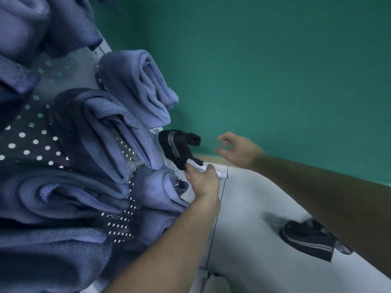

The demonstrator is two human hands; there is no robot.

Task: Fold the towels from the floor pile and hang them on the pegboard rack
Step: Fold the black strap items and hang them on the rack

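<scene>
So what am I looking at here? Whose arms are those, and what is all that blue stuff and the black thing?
This picture comes from a camera worn on a person's head, looking down, so the two arms are that person's own. The blue stuff is folded towels hanging on a white board full of little holes, called a pegboard. The left hand is at the bottom edge of a small black towel with grey stripes, which sits on a white peg sticking out of the board. Its fingers seem to pinch the cloth, but the picture is a little blurry. The right hand hangs nearby, loosely open and holding nothing. Another black towel lies on the pale floor, beside the green wall.
</scene>
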